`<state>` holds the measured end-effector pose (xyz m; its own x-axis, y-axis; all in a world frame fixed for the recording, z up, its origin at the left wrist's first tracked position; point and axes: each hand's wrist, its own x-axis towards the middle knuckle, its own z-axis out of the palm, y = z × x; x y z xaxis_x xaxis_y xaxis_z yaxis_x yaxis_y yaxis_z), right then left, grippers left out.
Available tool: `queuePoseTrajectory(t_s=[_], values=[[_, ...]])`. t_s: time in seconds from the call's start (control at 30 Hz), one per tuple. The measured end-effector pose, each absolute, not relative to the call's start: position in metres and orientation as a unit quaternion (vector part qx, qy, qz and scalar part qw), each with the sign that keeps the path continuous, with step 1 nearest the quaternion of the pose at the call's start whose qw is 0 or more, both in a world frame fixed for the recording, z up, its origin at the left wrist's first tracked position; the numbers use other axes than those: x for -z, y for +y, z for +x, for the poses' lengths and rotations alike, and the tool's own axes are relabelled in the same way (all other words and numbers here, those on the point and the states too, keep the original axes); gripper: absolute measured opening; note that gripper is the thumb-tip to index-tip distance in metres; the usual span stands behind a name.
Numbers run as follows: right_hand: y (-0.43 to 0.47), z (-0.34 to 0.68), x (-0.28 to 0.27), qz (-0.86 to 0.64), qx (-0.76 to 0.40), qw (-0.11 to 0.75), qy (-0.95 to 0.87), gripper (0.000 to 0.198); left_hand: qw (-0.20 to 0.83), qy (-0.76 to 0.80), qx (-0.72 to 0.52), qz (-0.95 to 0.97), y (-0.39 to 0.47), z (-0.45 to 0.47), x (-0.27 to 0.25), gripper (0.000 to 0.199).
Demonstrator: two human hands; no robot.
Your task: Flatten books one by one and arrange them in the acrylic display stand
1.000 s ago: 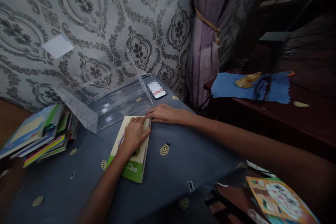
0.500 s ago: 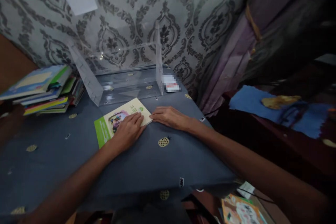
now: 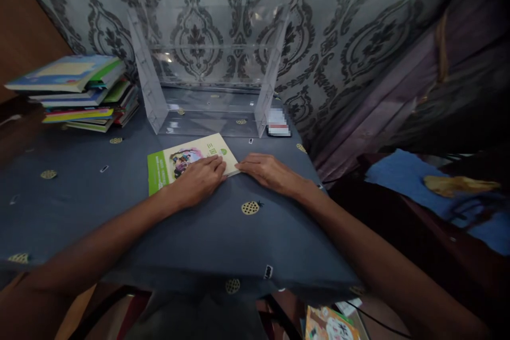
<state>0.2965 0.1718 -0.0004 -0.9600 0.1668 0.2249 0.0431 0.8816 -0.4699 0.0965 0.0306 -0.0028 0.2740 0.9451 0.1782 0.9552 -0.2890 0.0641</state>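
Observation:
A thin book (image 3: 184,156) with a green and cream cover and a small picture of figures lies on the cloth-covered table (image 3: 207,241). My left hand (image 3: 199,180) rests flat across the cover, palm down, fingers stretched out and hiding the lower part of the book. At the book's right-hand corner, my right hand (image 3: 271,172) has its fingers together around the edge; the thumb is mostly hidden. Just behind the book stands a clear plastic rack (image 3: 266,101) with stepped sides.
A stack of books (image 3: 85,93) sits at the left. Beside the rack lies a small blurred-out item (image 3: 279,122). To the right is a blue cloth (image 3: 392,175) with a tan object on it. An orange book (image 3: 329,324) lies below the table's front edge.
The camera view has shifted, so the rack, book and stack appear straighter. Both hands stay on the book, with their hold much the same.

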Motion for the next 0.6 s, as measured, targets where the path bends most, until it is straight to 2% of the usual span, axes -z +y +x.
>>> queuePoseTrajectory(t_s=[0.17,0.37,0.6], values=[[0.17,0.297,0.001,-0.066,-0.242,0.13,-0.959,0.03,0.048,-0.589,0.08,-0.803,0.031,0.096,0.003,0.032],[0.171,0.298,0.004,-0.061,-0.226,0.133,-0.963,0.032,0.014,-0.585,0.136,-0.8,0.032,0.095,0.008,0.029],[0.183,0.292,0.0,-0.056,-0.22,0.103,-0.968,0.026,0.071,-0.574,0.009,-0.816,0.03,0.1,-0.005,0.031]])
